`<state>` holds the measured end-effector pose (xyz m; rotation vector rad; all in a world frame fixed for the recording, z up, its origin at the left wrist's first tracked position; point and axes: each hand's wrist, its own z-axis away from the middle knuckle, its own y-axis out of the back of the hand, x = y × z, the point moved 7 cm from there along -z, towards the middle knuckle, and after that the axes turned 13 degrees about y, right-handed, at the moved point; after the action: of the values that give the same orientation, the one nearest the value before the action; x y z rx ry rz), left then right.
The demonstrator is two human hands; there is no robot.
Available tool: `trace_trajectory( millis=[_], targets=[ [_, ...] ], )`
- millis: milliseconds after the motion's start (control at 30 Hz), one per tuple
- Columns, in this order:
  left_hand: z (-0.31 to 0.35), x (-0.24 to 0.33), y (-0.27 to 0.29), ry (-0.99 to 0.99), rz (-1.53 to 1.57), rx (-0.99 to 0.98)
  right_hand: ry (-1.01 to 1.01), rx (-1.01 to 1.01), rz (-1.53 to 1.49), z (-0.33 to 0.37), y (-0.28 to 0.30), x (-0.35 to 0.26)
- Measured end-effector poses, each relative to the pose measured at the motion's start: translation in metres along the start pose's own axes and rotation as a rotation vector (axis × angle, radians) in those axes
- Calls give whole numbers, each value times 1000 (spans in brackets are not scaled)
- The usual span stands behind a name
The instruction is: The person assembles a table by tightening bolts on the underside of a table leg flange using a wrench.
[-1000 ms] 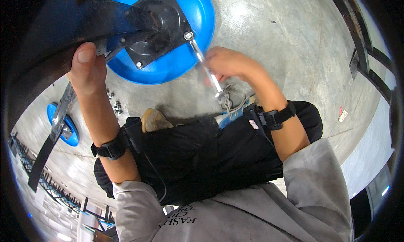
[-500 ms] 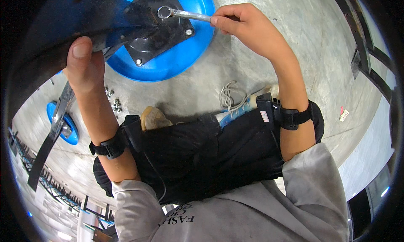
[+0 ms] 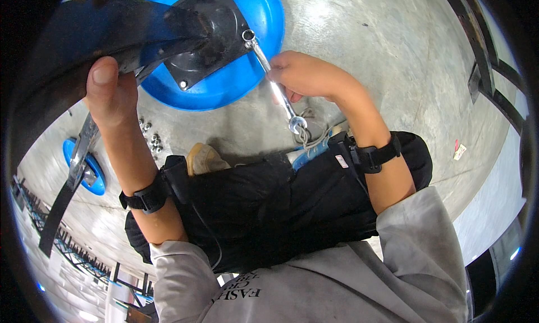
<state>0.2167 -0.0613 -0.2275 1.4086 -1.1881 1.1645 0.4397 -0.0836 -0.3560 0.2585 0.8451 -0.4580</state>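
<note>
My left hand (image 3: 112, 95) is wrapped round a thick black metal post (image 3: 123, 33), thumb on the near side and fingertips showing at its far edge. The post joins a square black plate (image 3: 224, 39), which lies on a round blue base (image 3: 247, 73). A bolt (image 3: 183, 85) shows at the plate's near corner. In my right hand (image 3: 309, 76) is a silver combination wrench (image 3: 278, 92), pinched mid-shaft. Its ring end is at the plate's right corner, over or beside the bolt there; I cannot tell whether it is seated. The open jaw end points back toward my shoe.
Several loose nuts or bolts (image 3: 156, 142) lie on the concrete floor beside my left forearm. Farther left are a smaller blue disc (image 3: 70, 149) and a flat black metal strip (image 3: 64, 196). Black metal frames (image 3: 477, 48) stand at the right rim. A red-and-white scrap (image 3: 459, 150) lies on the floor.
My right hand has moved down and slightly left, swinging the wrench from nearly level to steeply slanted. Its ring end has shifted from near the post to the plate's right corner. My left hand keeps its hold.
</note>
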Motion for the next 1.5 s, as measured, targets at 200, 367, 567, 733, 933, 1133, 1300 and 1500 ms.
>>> trace_trajectory(
  millis=[200, 367, 567, 733, 933, 1133, 1300, 1500],
  targets=[
    [0, 2, -3, -24, -4, -3, -62, -127, -50, -4, -12, 8],
    [-1, 3, 3, -76, 1, 19, -95, -117, -146, 3, -17, -2],
    [0, 4, 1, -59, 8, 22, -138, -135, -318, -1, -27, 8],
    [0, 2, 3, -44, 13, 29, -121, -157, -415, -4, -32, 11],
    [-1, 2, 4, -50, 3, 44, -119, -143, -590, -14, -50, 14],
    [1, 2, 6, -52, -29, 48, -153, -144, -428, -10, -37, 12],
    [-1, 2, 2, -44, 8, 54, -150, -55, -10, 1, 9, 16],
    [-1, 3, 6, -59, -16, 45, 94, 431, 804, 3, 62, -15]
  ],
)
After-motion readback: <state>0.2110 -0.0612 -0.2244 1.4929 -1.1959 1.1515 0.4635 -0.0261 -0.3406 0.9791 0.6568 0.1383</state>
